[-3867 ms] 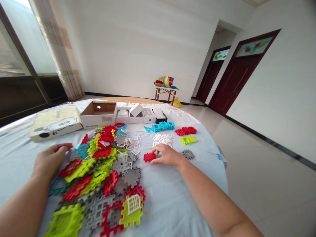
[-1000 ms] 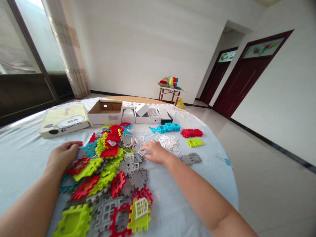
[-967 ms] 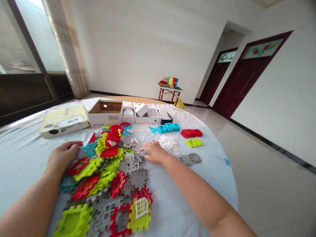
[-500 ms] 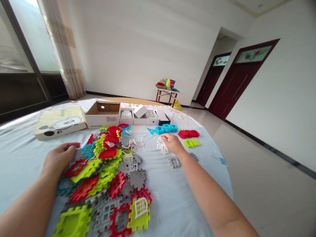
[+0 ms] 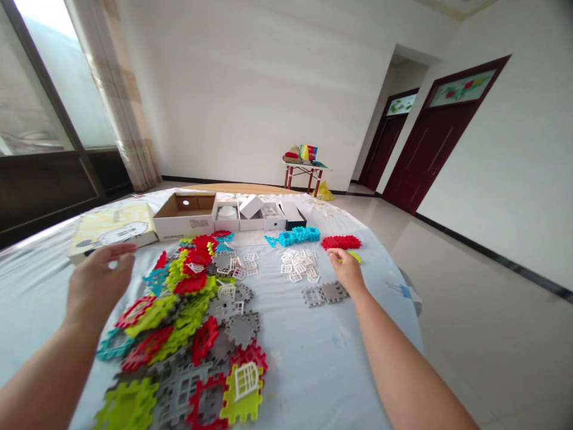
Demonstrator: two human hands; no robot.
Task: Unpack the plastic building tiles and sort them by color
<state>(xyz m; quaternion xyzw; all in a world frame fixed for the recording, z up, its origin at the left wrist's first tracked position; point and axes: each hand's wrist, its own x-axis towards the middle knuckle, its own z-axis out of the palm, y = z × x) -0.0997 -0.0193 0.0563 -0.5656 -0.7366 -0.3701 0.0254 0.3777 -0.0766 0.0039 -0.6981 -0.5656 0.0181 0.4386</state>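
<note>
My left hand (image 5: 101,278) hovers at the left of a mixed heap of interlocking plastic building panels (image 5: 192,304), thumb and fingers apart, holding nothing I can see. The heap has red, lime, grey and teal panels, with white window pieces among them. My right hand (image 5: 348,272) is over the right side, its fingers loosely bent and no piece visible in them. It partly covers a lime stack (image 5: 356,257), just in front of a red stack (image 5: 341,242). Left of it lie white window pieces (image 5: 299,264); below are grey panels (image 5: 320,294). A blue row (image 5: 299,236) lies behind.
At the back of the cloth-covered round table (image 5: 308,370) stand an open box (image 5: 185,224), several small white boxes (image 5: 250,220) and a black-sided one (image 5: 295,222). A yellow-white box lid (image 5: 134,218) lies behind my left hand. A small side table (image 5: 305,166) stands by the wall.
My right hand has moved right, from the white window pieces to the lime stack, uncovering the white pieces. My left hand has shifted left and lifted off the heap's edge. The view has tilted slightly.
</note>
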